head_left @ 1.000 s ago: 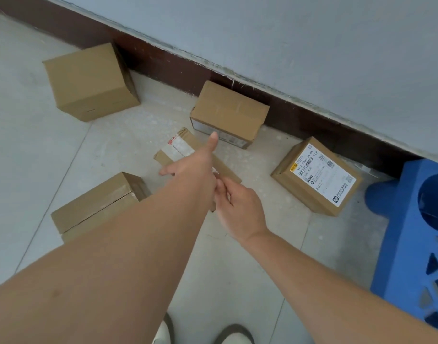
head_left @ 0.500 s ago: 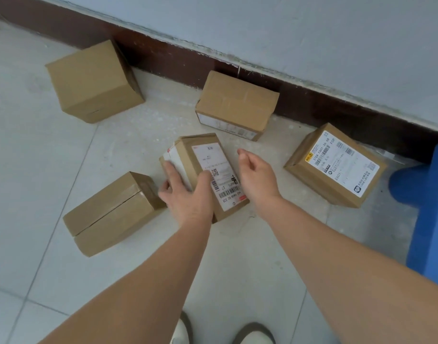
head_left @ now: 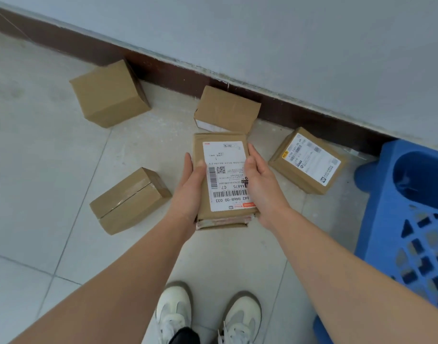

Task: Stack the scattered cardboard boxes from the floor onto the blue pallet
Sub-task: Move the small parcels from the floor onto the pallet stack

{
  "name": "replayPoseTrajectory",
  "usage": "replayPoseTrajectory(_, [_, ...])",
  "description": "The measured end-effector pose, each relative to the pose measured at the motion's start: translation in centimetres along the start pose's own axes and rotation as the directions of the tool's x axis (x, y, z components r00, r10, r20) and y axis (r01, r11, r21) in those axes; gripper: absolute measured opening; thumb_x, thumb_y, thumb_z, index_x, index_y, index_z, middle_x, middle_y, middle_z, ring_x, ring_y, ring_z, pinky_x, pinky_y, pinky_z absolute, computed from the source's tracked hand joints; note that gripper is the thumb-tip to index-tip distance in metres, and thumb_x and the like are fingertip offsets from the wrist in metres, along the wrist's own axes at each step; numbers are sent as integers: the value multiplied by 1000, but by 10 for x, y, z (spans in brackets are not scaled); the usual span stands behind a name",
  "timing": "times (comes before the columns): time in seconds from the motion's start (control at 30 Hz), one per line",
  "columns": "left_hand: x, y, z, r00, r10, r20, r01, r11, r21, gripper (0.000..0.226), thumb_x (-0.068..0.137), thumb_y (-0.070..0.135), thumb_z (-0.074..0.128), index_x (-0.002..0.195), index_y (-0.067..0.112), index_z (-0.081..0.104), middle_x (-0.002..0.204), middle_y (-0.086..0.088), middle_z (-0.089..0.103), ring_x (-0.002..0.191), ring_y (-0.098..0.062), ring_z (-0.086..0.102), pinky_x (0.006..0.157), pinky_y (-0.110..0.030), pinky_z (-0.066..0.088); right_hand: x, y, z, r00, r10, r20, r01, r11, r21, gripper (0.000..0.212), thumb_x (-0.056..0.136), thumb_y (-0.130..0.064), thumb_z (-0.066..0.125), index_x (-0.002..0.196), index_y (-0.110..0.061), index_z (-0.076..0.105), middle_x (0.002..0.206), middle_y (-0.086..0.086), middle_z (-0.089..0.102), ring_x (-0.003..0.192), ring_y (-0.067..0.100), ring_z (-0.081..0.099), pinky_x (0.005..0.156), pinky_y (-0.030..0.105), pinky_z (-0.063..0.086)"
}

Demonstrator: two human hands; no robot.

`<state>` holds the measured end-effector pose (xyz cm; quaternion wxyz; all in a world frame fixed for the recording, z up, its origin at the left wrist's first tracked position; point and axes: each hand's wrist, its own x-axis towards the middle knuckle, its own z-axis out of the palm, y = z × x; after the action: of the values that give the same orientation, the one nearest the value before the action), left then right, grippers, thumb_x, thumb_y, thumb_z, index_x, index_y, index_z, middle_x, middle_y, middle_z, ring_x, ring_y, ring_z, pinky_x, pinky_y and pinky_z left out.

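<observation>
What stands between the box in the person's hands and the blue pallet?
Nothing visible at carrying height. The held box, gripped by left hand and right hand, has open space toward the blue pallet. One labelled box lies on the floor between them, probably low enough to pass over.

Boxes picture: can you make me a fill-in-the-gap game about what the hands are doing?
The left hand and right hand grip the held box, whose label is coloured ____.
The pallet on the right is coloured ____.
The labelled floor box lies between the held box and the ____.
Missing words: white; blue; pallet.
</observation>
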<state>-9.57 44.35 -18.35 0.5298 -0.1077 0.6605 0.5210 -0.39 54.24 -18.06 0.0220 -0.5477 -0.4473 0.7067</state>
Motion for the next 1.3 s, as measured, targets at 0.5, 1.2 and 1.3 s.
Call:
replayPoseTrajectory(0.5, [-198, 149, 86, 931, 280, 234, -315, 940, 132, 53, 93, 56, 41, 144, 50, 26, 140, 16, 50, 124, -8, 53, 109, -42, 39, -206, -167, -58, 969, -180, -167, 200, 974, 108, 40, 103, -37, 35, 140, -51, 33, 125, -16, 60, 105, 7, 64, 90, 36, 55])
replayPoseTrajectory(1.2, [-487, 235, 179, 714, 364, 598, -531, 838, 125, 45, 103, 35, 34, 147, 42, 25, 137, 19, 48, 117, -1, 55, 100, -28, 45, -516, -263, -126, 760, -368, -536, 510, 849, 140, 39, 103, -37, 34, 140, -49, 33, 127, -17, 59, 105, 3, 64, 88, 32, 55])
replayPoseTrajectory(1.3, [-523, 221, 192, 683, 342, 645, -537, 834, 126, 46, 103, 33, 33, 148, 38, 24, 145, 18, 40, 128, -5, 47, 109, -36, 38, -558, -254, -141, 733, -359, -578, 522, 841, 141, 39, 103, -38, 34, 140, -49, 34, 127, -16, 60, 104, 4, 65, 86, 35, 56])
